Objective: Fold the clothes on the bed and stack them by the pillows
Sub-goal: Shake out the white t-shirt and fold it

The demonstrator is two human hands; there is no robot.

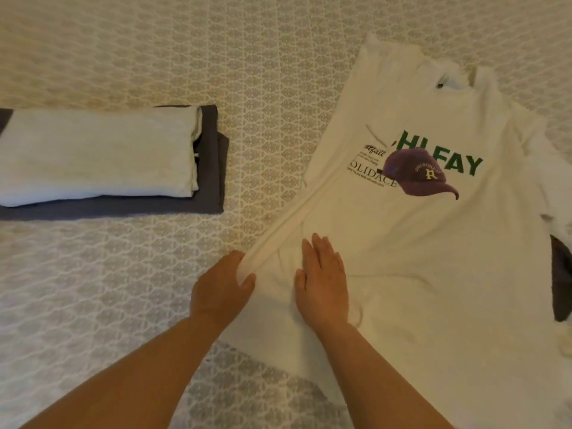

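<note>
T-shirt (418, 243) edge pinched in left hand (221, 289); right hand (323, 286) presses flat.

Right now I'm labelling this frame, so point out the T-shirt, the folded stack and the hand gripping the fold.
T-shirt (433, 243): head view, plain chest below the print.
Folded stack (99, 156): head view, top white piece.
Left hand (221, 292): head view, back of hand.

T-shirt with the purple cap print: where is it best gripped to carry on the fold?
Probably the T-shirt is best pinched at its folded left edge, from the left, where the left hand already grips the doubled hem. That fold stands raised off the bed; the right hand presses the cloth flat beside it.
</note>
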